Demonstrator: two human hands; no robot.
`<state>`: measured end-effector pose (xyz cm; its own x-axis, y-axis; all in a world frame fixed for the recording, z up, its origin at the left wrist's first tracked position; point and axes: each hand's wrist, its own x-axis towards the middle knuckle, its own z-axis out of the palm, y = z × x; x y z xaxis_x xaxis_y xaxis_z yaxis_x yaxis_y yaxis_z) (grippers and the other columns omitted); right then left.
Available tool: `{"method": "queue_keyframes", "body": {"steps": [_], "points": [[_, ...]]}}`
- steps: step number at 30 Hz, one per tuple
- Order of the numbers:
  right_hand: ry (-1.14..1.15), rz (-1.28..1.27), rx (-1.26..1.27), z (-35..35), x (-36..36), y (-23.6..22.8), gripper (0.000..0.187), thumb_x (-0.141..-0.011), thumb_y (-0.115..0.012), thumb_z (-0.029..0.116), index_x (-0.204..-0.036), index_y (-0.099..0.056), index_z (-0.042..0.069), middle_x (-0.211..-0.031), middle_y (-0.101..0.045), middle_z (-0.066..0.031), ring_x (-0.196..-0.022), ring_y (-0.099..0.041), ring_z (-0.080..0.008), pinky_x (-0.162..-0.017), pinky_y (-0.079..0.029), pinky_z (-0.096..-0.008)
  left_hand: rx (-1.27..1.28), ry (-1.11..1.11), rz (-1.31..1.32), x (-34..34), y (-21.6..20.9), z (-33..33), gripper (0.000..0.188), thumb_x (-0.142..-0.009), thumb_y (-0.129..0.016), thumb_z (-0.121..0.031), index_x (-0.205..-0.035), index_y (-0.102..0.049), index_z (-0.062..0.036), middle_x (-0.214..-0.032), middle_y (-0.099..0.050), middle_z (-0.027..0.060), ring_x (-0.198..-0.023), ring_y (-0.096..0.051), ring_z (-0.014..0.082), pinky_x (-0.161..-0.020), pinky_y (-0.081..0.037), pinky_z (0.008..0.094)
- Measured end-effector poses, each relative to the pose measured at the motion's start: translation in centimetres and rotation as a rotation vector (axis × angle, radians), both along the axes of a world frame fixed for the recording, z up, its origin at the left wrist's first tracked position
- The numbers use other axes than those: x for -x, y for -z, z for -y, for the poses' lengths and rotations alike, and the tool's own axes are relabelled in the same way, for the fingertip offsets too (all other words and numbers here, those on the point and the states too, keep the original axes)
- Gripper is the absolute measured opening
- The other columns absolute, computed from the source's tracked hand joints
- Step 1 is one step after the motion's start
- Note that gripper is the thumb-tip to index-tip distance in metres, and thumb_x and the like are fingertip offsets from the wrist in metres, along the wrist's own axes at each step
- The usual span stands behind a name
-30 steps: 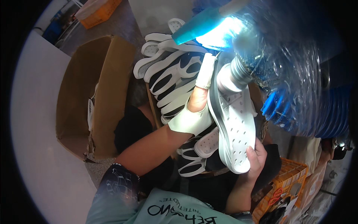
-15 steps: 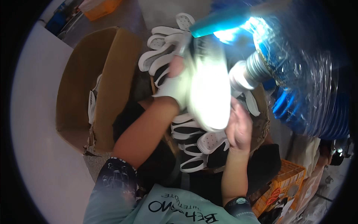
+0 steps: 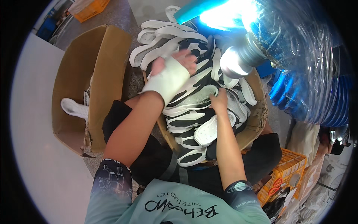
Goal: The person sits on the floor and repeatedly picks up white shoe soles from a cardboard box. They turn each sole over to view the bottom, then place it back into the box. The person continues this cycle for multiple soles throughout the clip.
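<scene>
A cardboard box [image 3: 257, 123] in front of me is heaped with white and black shoe soles [image 3: 192, 82]. Over the heap's left side, my left hand [image 3: 182, 61], with a white wrap [image 3: 167, 78] around wrist and palm, has its fingers spread and slightly blurred; nothing shows in it. My right hand [image 3: 219, 100] pinches the edge of a pale shoe sole [image 3: 197, 98] lying on the pile. Just below that hand is another white sole [image 3: 207, 130] with small holes, partly behind my forearm. In the left cardboard box [image 3: 112, 86] lies a white sole [image 3: 74, 108].
A bright lamp [image 3: 236, 61] hangs close above the heap's right side, beside a teal strip [image 3: 201, 9] and plastic-wrapped blue tubing [image 3: 309, 93]. An orange crate [image 3: 287, 168] stands at right, and another orange container [image 3: 89, 9] at far left.
The white sole held up in front of me is gone from my hands. A white sole now shows in the left box. My right hand has moved up and left onto the heap.
</scene>
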<state>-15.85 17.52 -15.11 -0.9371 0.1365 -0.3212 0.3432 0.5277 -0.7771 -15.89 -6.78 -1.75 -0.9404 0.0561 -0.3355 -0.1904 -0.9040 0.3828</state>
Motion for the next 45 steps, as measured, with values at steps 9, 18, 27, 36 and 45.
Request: {"method": "queue_keyframes", "body": {"steps": [9, 18, 27, 36, 45], "points": [[0.171, -0.344, 0.404, -10.3, -6.6, -12.4, 0.025, -0.096, -0.062, 0.006, -0.116, -0.064, -0.008, -0.095, -0.068, -0.0042, -0.083, -0.058, -0.0071, -0.076, -0.046, -0.0218, 0.828, 0.635, -0.510, -4.1, 1.9, -8.9, 0.058, -0.089, -0.071, -0.027, -0.135, -0.054, 0.0030, -0.119, -0.061, 0.0100, -0.106, -0.058, 0.0162, -0.090, -0.048, 0.0290], [0.387, -0.455, 0.505, -9.8, -5.7, -14.6, 0.051, -0.092, -0.048, -0.001, -0.143, -0.044, -0.003, -0.121, -0.062, -0.0155, -0.103, -0.065, -0.0221, -0.087, -0.054, -0.0325, -0.011, 0.569, 0.090, -3.2, 1.8, -5.2, 0.070, -0.097, -0.055, -0.054, -0.143, -0.046, -0.0018, -0.136, -0.056, 0.0165, -0.126, -0.056, 0.0284, -0.112, -0.041, 0.0443], [0.128, -0.242, 0.935, 2.0, -14.5, -16.8, 0.081, -0.084, -0.072, 0.002, -0.150, -0.024, -0.004, -0.137, -0.046, -0.0204, -0.114, -0.060, -0.0268, -0.088, -0.059, -0.0370, -0.834, 0.236, 0.100, -3.2, 1.5, -9.0, 0.056, -0.093, -0.065, -0.030, -0.139, -0.050, -0.0027, -0.135, -0.059, 0.0181, -0.122, -0.058, 0.0309, -0.110, -0.043, 0.0485], [-0.094, -0.497, 0.592, 1.1, -13.0, -20.2, 0.104, -0.072, -0.089, 0.010, -0.151, -0.023, -0.006, -0.141, -0.047, -0.0190, -0.126, -0.052, -0.0258, -0.107, -0.043, -0.0385, -0.950, 0.341, -0.139, -2.4, -4.2, -9.0, 0.076, -0.088, -0.067, -0.047, -0.146, -0.043, -0.0034, -0.144, -0.049, 0.0245, -0.130, -0.047, 0.0455, -0.110, -0.037, 0.0613], [-0.082, -0.569, 0.516, 0.7, -13.5, -20.1, 0.106, -0.068, -0.092, 0.014, -0.150, -0.028, -0.009, -0.141, -0.049, -0.0179, -0.127, -0.052, -0.0246, -0.107, -0.044, -0.0368, -1.244, 0.342, -0.122, -3.2, -4.1, -9.0, 0.065, -0.096, -0.060, -0.043, -0.145, -0.044, -0.0030, -0.142, -0.052, 0.0218, -0.129, -0.052, 0.0347, -0.112, -0.038, 0.0529]]}}
